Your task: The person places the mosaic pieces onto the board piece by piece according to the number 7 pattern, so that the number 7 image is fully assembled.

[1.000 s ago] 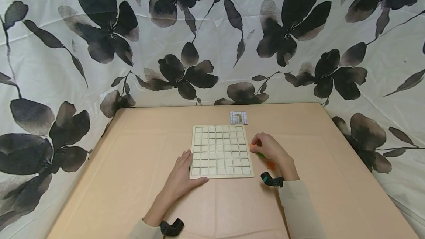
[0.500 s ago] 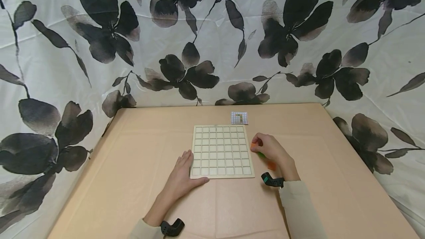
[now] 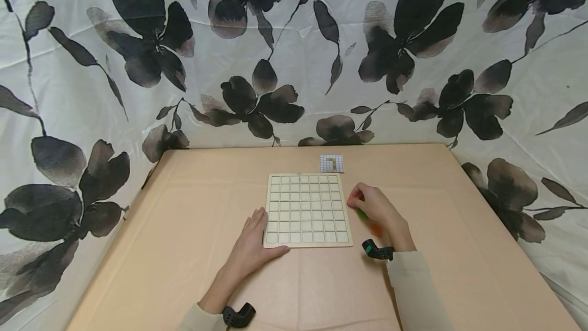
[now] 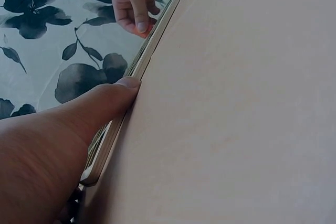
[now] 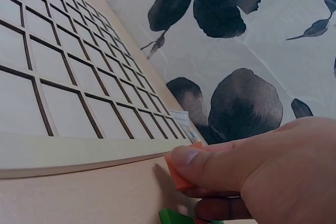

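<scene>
A square wooden grid board (image 3: 305, 211) with pale cells lies mid-table. My left hand (image 3: 250, 239) rests against its near left corner. Its fingers stretch along the left side, and in the left wrist view the thumb (image 4: 113, 95) presses the near edge. Beside the board's right side, my right hand (image 3: 378, 211) pinches a small flat orange block (image 5: 178, 177) between thumb and fingers, just off the frame. Below that hand, a green block (image 5: 172, 217) and a bit of red show in the right wrist view. Another orange block (image 3: 376, 230) lies by the right wrist.
Behind the board's far right corner lies a small printed card (image 3: 332, 163) with a coloured grid pattern. The tan table (image 3: 184, 193) extends to both sides. A white cloth (image 3: 321, 55) with dark flowers hangs beyond its far edge.
</scene>
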Action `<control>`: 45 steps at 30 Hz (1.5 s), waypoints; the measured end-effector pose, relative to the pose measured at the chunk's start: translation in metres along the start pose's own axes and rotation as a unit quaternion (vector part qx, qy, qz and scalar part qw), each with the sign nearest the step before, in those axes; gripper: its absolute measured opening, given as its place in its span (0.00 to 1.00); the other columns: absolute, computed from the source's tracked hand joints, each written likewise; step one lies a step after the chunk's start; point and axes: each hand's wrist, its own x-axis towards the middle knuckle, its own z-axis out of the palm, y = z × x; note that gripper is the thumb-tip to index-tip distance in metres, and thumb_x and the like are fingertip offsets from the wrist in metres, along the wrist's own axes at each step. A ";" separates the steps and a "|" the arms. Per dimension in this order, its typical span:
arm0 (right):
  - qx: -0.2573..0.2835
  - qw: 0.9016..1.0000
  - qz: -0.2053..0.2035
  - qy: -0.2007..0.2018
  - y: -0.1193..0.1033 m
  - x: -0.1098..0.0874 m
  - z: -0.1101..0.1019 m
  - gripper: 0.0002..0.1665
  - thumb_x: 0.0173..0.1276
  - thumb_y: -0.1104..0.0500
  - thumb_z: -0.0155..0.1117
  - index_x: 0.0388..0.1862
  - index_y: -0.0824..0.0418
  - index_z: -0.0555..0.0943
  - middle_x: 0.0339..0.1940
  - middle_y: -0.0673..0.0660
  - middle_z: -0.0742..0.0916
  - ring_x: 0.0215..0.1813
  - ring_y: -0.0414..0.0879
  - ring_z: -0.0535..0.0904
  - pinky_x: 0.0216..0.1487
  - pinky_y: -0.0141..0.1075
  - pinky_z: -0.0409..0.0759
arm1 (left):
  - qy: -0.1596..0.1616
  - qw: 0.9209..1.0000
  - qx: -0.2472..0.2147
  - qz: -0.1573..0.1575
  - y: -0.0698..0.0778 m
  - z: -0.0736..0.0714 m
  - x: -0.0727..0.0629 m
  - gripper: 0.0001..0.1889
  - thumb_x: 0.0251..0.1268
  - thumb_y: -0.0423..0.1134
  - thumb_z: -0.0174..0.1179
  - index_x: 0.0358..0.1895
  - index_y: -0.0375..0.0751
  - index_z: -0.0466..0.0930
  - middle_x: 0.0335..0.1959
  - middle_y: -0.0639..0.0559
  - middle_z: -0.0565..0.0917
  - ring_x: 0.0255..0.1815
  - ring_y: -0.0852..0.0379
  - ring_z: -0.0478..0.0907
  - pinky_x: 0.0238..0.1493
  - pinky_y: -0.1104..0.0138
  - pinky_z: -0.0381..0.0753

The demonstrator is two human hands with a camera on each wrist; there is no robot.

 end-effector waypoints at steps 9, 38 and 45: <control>0.015 0.999 -0.011 0.028 -0.004 -0.001 0.002 0.12 0.70 0.53 0.67 0.45 0.57 0.77 0.34 0.53 0.82 0.37 0.47 0.75 0.40 0.35 0.77 | 0.003 1.000 -0.003 0.007 0.000 0.000 -0.001 0.60 0.47 0.65 0.74 0.77 0.29 0.57 0.80 0.35 0.56 0.83 0.41 0.49 0.85 0.51 0.48; 0.028 0.997 -0.057 0.045 -0.043 0.008 0.027 0.12 0.75 0.61 0.60 0.55 0.61 0.76 0.45 0.56 0.84 0.43 0.47 0.77 0.45 0.36 0.82 | 0.011 1.000 -0.006 0.016 -0.004 0.001 -0.005 0.60 0.47 0.65 0.74 0.76 0.29 0.58 0.79 0.34 0.57 0.83 0.40 0.50 0.84 0.50 0.49; 0.045 0.995 -0.068 0.052 -0.052 0.012 0.035 0.10 0.74 0.60 0.62 0.51 0.60 0.76 0.42 0.55 0.85 0.41 0.46 0.78 0.41 0.32 0.81 | 0.011 1.000 -0.004 0.020 -0.004 0.001 -0.006 0.60 0.47 0.65 0.74 0.76 0.29 0.58 0.79 0.34 0.58 0.83 0.40 0.51 0.84 0.50 0.49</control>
